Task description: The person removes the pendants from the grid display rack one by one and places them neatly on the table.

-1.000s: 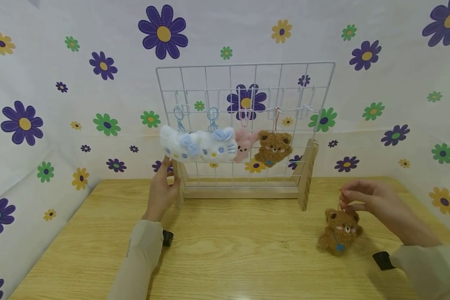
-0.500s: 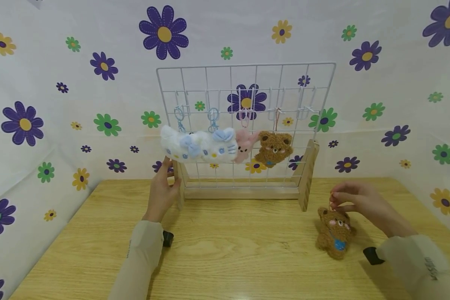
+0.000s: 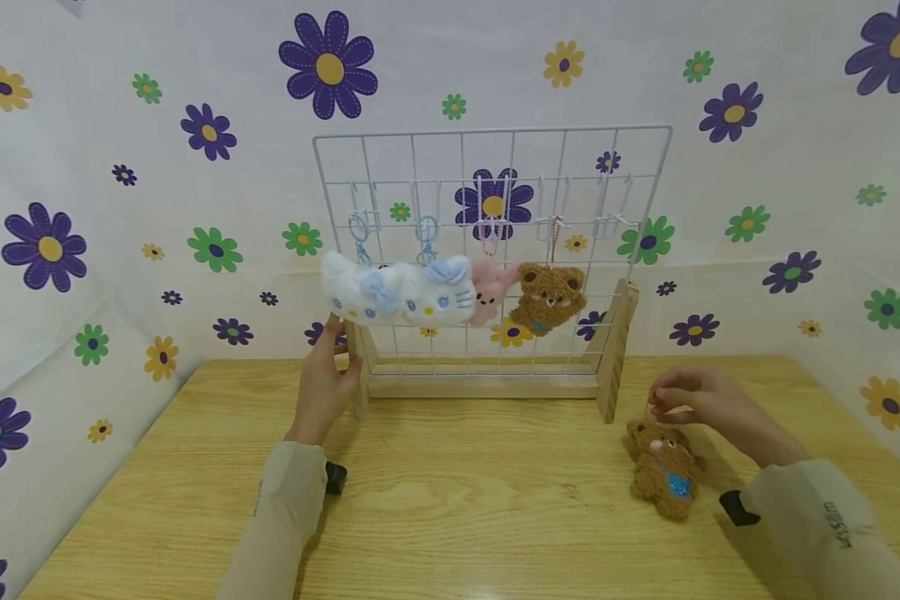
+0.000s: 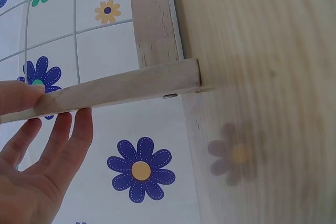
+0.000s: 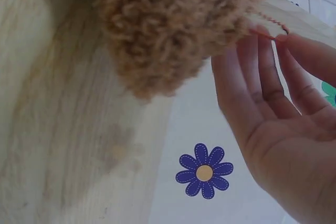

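My left hand [image 3: 324,383] grips the left wooden upright [image 4: 121,83] of a white wire grid rack [image 3: 487,354], thumb on one side and fingertips on the other. At the right, my right hand [image 3: 723,412] pinches the cord loop [image 5: 270,23] of a brown plush bear keychain [image 3: 663,471]. The bear, with a blue bag on its front, dangles tilted below the fingers, low over the table. On the rack's hooks hang two white plush cat keychains [image 3: 431,292] with blue bows, a pink plush [image 3: 485,292] and another brown bear keychain [image 3: 550,296].
The rack's white hook [image 3: 613,218] at the far right carries no plush. The rack's right wooden leg [image 3: 617,354] stands between the grid and my right hand. A wooden table [image 3: 450,500] lies beneath, and a flower-print sheet [image 3: 255,208] surrounds it behind and at the sides.
My right hand has moved a little left with the bear, which has turned and tilted on its cord. The left hand has kept its grip on the rack.
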{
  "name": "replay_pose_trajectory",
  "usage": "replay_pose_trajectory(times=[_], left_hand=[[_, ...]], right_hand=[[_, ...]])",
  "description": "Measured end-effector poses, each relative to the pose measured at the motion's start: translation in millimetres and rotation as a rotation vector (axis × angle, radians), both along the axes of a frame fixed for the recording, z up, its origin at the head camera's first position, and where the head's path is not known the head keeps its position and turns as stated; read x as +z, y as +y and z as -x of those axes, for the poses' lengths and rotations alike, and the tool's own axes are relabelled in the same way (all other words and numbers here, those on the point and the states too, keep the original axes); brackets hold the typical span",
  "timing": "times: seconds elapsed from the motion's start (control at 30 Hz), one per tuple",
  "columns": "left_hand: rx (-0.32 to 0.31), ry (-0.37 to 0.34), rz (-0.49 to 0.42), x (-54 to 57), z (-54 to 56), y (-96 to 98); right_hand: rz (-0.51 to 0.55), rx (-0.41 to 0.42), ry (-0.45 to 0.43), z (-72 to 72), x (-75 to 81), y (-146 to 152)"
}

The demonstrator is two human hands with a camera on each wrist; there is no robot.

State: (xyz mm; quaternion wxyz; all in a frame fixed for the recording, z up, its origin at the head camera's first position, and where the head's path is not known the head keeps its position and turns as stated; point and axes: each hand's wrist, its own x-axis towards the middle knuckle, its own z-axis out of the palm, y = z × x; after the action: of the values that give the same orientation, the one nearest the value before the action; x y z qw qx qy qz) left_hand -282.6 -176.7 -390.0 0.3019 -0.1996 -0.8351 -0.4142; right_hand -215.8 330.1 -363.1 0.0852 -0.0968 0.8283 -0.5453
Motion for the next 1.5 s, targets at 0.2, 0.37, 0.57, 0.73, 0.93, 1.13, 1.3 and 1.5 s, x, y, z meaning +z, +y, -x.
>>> replay_pose_trajectory(times=[0.2,0.37,0.57,0.73,0.93,1.13,1.3,1.5], left_hand=[[0.005,-0.012,0.003,2.1,-1.6,-0.2],[0.006,-0.003,0.007,0.9,-0.9,-0.2],[0.005,-0.006,-0.001,-0.4,-1.6,0.7],[0.011,0.006,0.000,-0.7,-2.7,0.9],[0.014,0.018,0.011,-0.8,-1.7,0.4],[0.012,-0.015,-0.002,0.6,-2.6,1.0],[0.015,-0.039,-0.005,0.8,-2.9,1.4],[0.019,-0.031,0.003,0.3,-1.7,1.8]], right_hand=[[-0.019,-0.072,0.065,1.7,5.7,1],[-0.003,-0.110,0.071,-0.7,13.7,2],[0.153,-0.100,0.113,-1.0,25.1,1],[0.279,-0.095,0.152,-1.4,34.9,3],[0.336,-0.073,0.161,-1.9,45.0,-2],[0.339,-0.047,0.190,0.4,54.8,-11],[0.382,-0.029,0.199,2.7,61.5,-15],[0.459,0.003,0.194,5.8,67.1,-20]])
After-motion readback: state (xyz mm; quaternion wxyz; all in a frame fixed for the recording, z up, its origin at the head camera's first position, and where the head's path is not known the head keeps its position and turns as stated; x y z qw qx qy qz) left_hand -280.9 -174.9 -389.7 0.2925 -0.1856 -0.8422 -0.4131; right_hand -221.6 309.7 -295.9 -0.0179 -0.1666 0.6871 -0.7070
